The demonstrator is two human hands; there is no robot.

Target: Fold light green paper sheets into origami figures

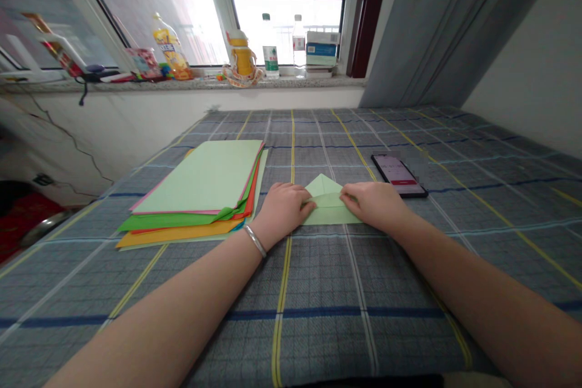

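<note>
The folded green paper (pixel 328 209) lies at twelve o'clock, light and soft, best taken at its creased edges. The left hand (pixel 282 213) and right hand (pixel 375 206) sit half-closed against its sides; whether they pinch it, I cannot tell.

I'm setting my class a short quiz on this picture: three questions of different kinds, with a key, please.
1. True or false: the metal bangle is on the right wrist.
2. Which is nearer the right hand: A, the stack of coloured paper, or B, the phone?
3. The left hand and the right hand touch a folded paper. What colour is it?

Key: 1 false, it is on the left wrist; 2 B; 3 pale green.
</note>
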